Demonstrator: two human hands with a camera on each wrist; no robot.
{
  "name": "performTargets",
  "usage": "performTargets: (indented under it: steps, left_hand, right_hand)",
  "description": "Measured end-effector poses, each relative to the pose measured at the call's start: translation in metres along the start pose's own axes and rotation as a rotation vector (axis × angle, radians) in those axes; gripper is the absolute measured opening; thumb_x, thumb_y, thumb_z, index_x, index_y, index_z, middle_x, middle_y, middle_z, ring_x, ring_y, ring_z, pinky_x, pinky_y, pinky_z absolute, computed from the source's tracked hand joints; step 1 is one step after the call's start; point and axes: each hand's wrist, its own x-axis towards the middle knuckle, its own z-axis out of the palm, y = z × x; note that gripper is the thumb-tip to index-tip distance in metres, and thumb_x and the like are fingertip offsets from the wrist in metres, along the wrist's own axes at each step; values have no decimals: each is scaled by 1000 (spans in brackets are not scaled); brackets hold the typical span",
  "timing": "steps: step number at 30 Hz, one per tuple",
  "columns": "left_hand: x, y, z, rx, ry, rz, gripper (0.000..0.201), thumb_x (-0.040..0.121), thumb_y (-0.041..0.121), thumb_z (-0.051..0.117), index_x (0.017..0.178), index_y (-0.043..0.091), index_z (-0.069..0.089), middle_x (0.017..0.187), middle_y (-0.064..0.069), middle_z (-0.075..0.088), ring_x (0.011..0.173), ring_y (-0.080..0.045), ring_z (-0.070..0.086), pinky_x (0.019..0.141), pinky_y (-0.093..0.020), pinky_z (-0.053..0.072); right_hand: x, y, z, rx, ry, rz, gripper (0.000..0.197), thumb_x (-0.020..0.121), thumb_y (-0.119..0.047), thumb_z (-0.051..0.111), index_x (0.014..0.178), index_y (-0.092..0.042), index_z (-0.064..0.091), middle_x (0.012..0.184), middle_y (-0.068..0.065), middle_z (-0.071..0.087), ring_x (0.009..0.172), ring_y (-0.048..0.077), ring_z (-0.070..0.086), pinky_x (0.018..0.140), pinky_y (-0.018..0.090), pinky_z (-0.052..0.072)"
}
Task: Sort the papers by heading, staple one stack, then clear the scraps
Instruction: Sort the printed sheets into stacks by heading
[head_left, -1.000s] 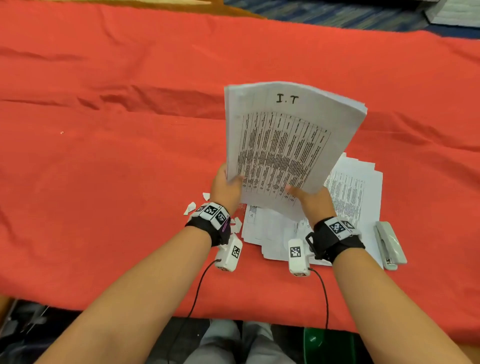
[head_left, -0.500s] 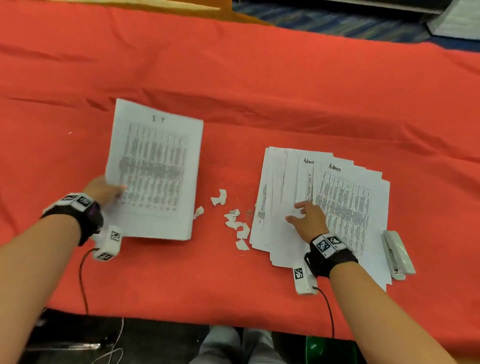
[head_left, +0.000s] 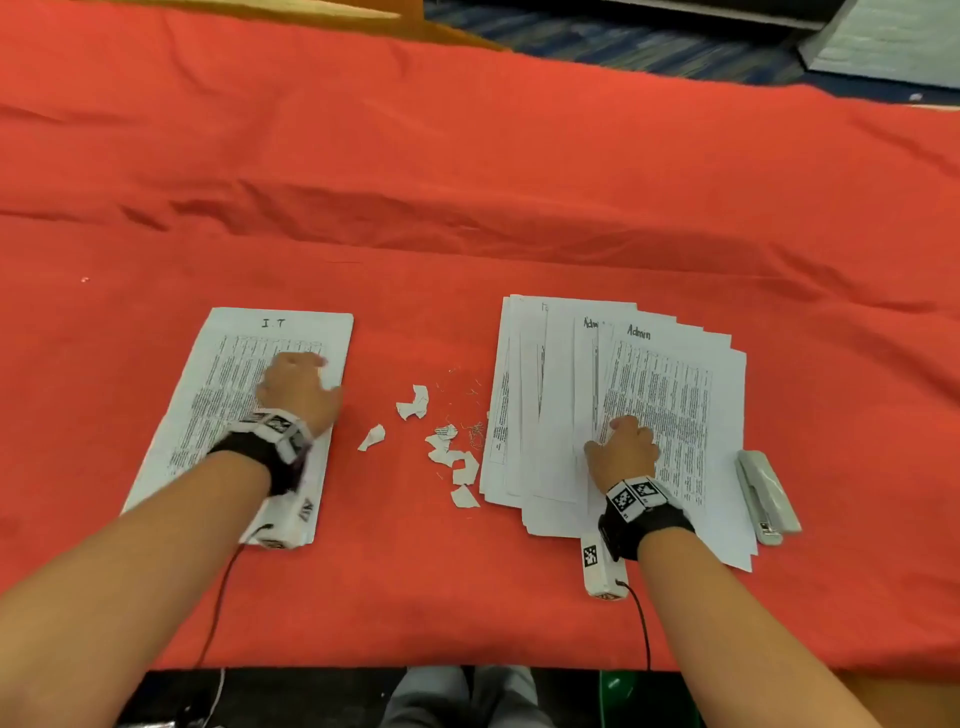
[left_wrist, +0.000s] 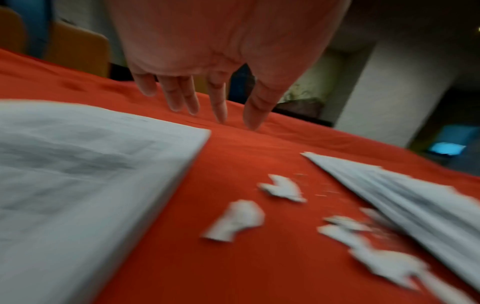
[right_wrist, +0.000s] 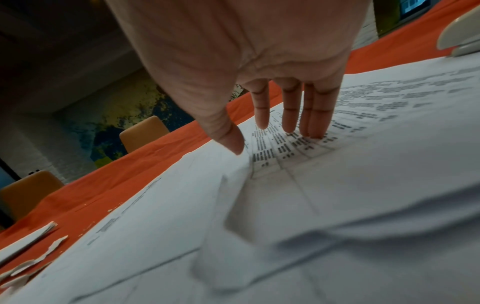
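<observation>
Half a second back, the left hand (head_left: 298, 392) was at the near left corner of the I.T stack (head_left: 218, 410); now it hangs over the stack's right half, fingers straight and spread, holding nothing, and the wrist view shows the fingertips clear of the paper. The stack itself lies flat at about 9 o'clock from the scraps (head_left: 447, 447), long axis running 12 to 6.

At 3 o'clock from the scraps sits the fanned Admin pile (head_left: 670, 415), with a sheet of another heading seemingly still mixed in. On it the right hand (head_left: 621, 452) presses with straight fingers, its thumb at a sheet's edge, gripping nothing. Just beside the pile's near right edge, at about 4 o'clock from that hand, lies the stapler (head_left: 766, 496), long axis near 12 to 6.

Squaring the pile looks next; the right hand is far nearer the stapler.
</observation>
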Motion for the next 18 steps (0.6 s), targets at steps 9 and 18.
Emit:
performTargets:
  steps: [9,18]
  left_hand:
    - [-102,148,95,-192,-398,370,23,88,29,55,111,25,61,133,-5,47,127,-25,41,108,-39,30]
    - [-127,187,132,-358,-558,314,24,92,15,53,115,12,58,126,-7,57,115,-21,54,94,-27,43]
  right_hand:
    - [2,14,-14,-160,-47,-114,33,88,-22,56,111,1,55,124,19,45,108,31,53,85,36,49]
    - [-1,24,-13,-218,-124,-145,54,84,-43,60,119,-4,50,138,16,31,121,29,44,87,38,48]
